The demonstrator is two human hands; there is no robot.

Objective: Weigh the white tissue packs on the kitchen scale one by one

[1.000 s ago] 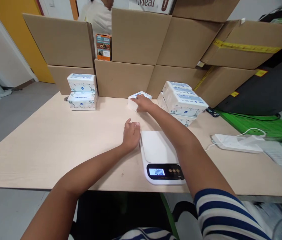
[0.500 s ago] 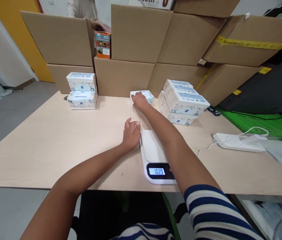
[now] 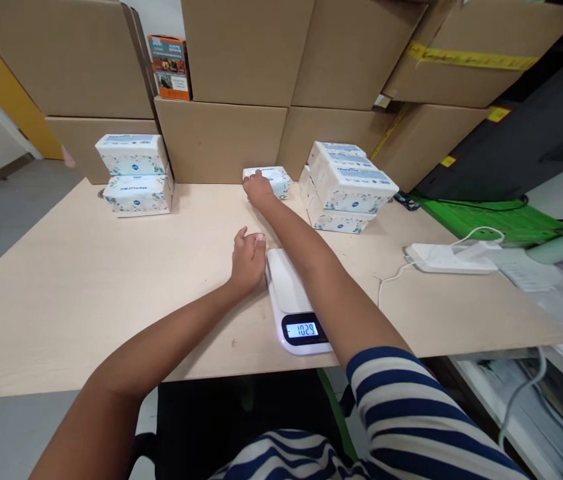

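My right hand (image 3: pixel 257 188) reaches far across the table and rests on a single white tissue pack (image 3: pixel 271 179) that lies against the cardboard boxes. Its fingers curl over the pack's near left end. My left hand (image 3: pixel 247 257) lies on the table in a loose fist, its fingers touching the left edge of a white digital scale (image 3: pixel 291 300). The scale's display (image 3: pixel 300 329) is lit and its platform carries nothing; my right forearm passes over it.
A stack of two tissue packs (image 3: pixel 134 175) stands at the back left, and a pile of several packs (image 3: pixel 346 187) at the back right. Cardboard boxes (image 3: pixel 221 133) wall the far edge. A white power strip (image 3: pixel 448 257) with its cable lies to the right.
My right hand has pushed the single tissue pack away from me, up to the boxes. The camera view has shifted down and right. My left hand has stayed by the scale.
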